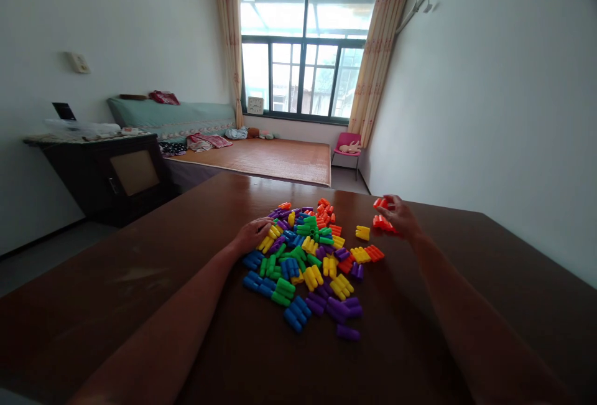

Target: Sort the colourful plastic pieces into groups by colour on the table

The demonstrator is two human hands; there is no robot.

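Clock: 12 is toward the window [305, 40], read from the person's side.
Right hand [397, 213]: thumb and fingers pinched around an orange block [379, 203], so yeah, it's got hold of that one.
Orange block: pokes out around 10 o'clock from the palm; fingers hide part, can't call its long axis.
Orange row [383, 224]: on the table, just off the right hand at 7 o'clock, long axis roughly 9-to-3, leaning toward 4. Looks apart from the held block, height's hard to judge.
Nearer hand: right, easily.
Left hand [254, 234]: loosely curled by some yellow tubes [270, 238] at the pile's 10 o'clock edge; can't tell if it's gripping anything.
Pile [298, 256]: 8 o'clock from the right hand, loose yellow block [362, 232] between.
Table [504, 268]: far edge close at 12 from the right hand; roomy brown wood from 2 to 4.
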